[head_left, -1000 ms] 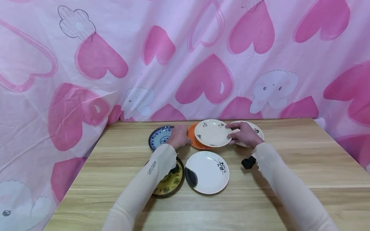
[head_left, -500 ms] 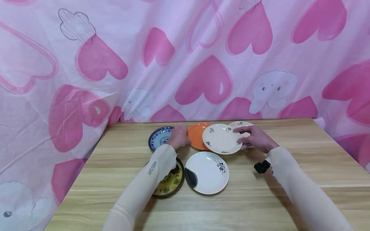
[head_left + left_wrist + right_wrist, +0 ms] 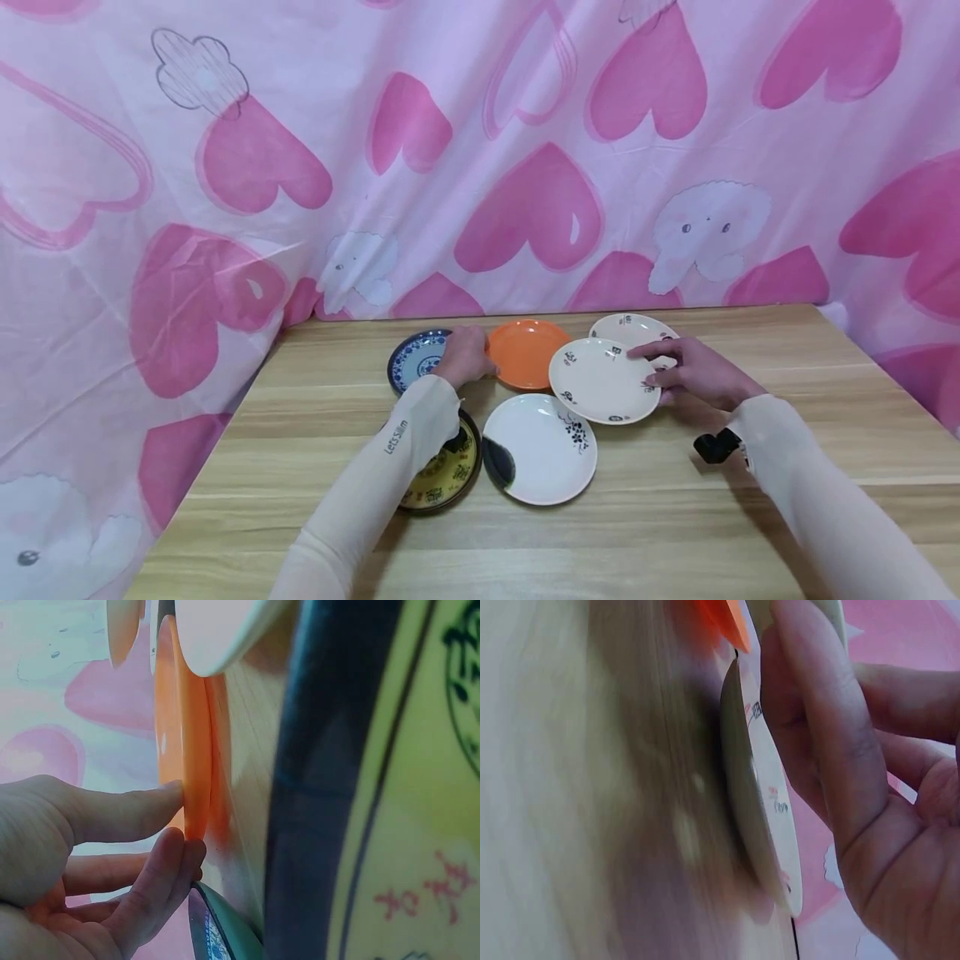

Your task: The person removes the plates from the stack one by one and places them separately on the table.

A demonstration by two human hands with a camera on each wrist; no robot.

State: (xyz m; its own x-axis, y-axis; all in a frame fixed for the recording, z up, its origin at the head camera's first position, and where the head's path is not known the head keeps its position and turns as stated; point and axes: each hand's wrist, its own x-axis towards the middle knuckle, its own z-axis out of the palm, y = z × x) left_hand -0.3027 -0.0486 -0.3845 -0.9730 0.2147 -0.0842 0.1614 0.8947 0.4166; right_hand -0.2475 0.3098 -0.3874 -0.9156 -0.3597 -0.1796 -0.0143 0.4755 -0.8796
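Observation:
My right hand [image 3: 697, 375] pinches the right rim of a cream plate [image 3: 600, 383] with small dark and red prints, holding it raised and slightly tilted. In the head view that plate overlaps a similar cream plate [image 3: 626, 327] behind it, which lies on the table. At the left edge of an orange plate [image 3: 525, 354], my left hand [image 3: 462, 357] pinches the rim between thumb and fingers. The left wrist view shows this thumb [image 3: 142, 814] on the orange plate's upper face, with fingers at its edge.
A blue-patterned plate [image 3: 408, 358] lies left of the left hand, partly hidden by it. Nearer sit a yellow-brown dark-rimmed plate [image 3: 459, 475], partly under the left forearm, and a white plate [image 3: 543, 454] with black flowers. Pink heart-print cloth [image 3: 525, 208] hangs behind the wooden table [image 3: 637, 533].
The right hand has carried the cream plate rightward and nearer, off the orange plate, which now shows fully apart from the held rim. My left hand has stayed at the orange plate's rim.

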